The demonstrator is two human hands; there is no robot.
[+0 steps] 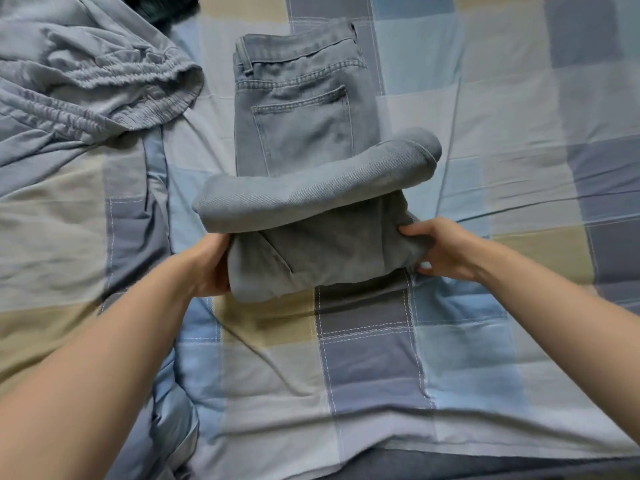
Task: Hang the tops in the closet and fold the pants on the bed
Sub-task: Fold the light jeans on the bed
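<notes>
now both hands, left hand (211, 265) and right hand (440, 249), grip unlabelled jeans (304, 133)

checked patchwork bedsheet (381, 368) (blue, grey, beige), dark fuzzy item (162, 8) top left

Both arms reach forward, converging. Left hand (211, 265) grips the left end of the folded jeans (311, 216), fingers curled under. Right hand (440, 249) pinches the right end.
</notes>
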